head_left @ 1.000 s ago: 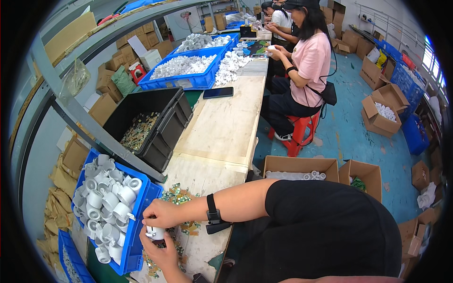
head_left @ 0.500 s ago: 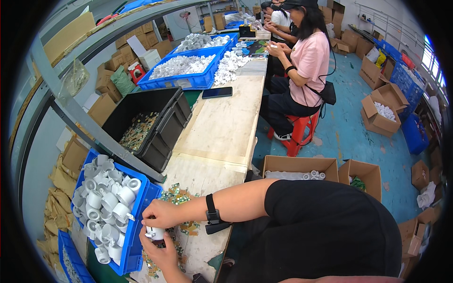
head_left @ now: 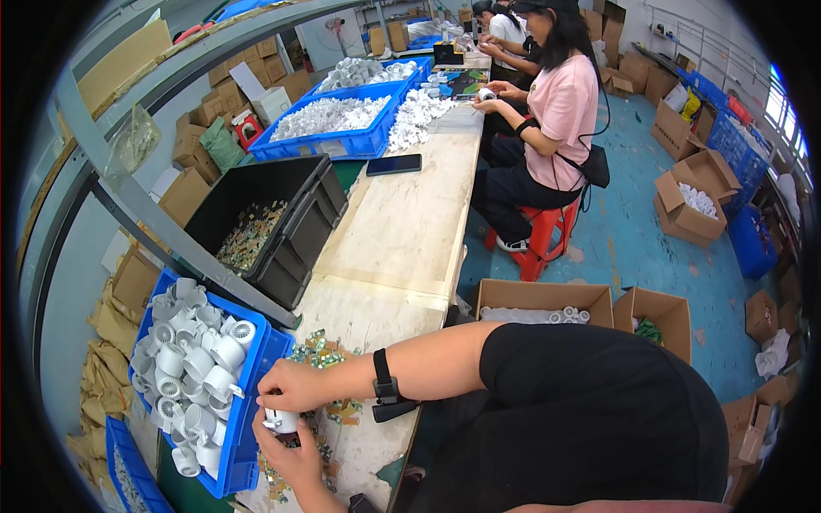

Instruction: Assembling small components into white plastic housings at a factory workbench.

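Note:
My left hand (head_left: 295,457) comes up from the lower edge, its fingers and thumb wrapped round a white cup-shaped plastic housing (head_left: 280,421). From the right, my right hand (head_left: 295,386) reaches across with its fingers closed at the housing's upper end. Whether a small part is pinched there, the fingers hide. Small green and tan circuit boards (head_left: 321,352) lie scattered on the table beside and below both hands. Directly left of them stands a blue crate (head_left: 272,350) heaped with similar white housings (head_left: 198,363), some with slotted round ends.
A black bin (head_left: 295,235) of circuit boards stands behind the crate, by a grey metal post (head_left: 184,244). Farther along the table (head_left: 402,222) are a phone (head_left: 393,165) and a blue tray (head_left: 363,147) of white parts. A seated co-worker (head_left: 560,111) and open cartons (head_left: 547,295) are to the right.
My hands and the housing stay almost in place. The co-worker's hands have lowered and now hold a round white part.

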### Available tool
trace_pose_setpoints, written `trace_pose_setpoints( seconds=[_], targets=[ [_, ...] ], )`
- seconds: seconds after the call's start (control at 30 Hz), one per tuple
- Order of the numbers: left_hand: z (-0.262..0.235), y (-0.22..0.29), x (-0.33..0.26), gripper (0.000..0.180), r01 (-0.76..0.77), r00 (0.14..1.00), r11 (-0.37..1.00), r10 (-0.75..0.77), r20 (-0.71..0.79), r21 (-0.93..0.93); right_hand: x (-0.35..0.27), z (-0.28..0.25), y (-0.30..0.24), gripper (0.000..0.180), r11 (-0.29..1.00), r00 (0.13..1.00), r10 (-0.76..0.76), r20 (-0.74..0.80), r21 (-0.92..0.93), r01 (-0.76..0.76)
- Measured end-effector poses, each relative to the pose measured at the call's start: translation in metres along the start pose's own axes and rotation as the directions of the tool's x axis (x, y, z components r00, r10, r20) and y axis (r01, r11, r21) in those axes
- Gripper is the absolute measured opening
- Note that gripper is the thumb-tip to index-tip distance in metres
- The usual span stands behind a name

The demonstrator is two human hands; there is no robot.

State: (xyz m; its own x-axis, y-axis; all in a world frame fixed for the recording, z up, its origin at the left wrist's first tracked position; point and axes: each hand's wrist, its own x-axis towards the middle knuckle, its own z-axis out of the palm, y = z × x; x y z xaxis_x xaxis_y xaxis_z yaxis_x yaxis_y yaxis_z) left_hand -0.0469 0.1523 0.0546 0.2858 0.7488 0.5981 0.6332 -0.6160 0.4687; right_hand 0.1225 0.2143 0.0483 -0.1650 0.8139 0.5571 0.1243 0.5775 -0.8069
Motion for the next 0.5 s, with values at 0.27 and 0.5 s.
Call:
trace_pose_setpoints(
  seconds=[0.27,0.5],
  targets=[
    [-0.001,0.005,-0.001,0.057,0.092,0.996,0.994,-0.091,0.02,-0.057,0.0,0.001,0.001,0.03,1.0,1.0,-0.018,0.002,-0.011,0.018],
    [-0.004,0.013,0.001,0.057,0.159,0.986,0.978,-0.152,0.064,-0.135,-0.001,-0.001,-0.002,0.026,0.999,1.0,-0.026,-0.014,-0.035,0.025]
  ],
)
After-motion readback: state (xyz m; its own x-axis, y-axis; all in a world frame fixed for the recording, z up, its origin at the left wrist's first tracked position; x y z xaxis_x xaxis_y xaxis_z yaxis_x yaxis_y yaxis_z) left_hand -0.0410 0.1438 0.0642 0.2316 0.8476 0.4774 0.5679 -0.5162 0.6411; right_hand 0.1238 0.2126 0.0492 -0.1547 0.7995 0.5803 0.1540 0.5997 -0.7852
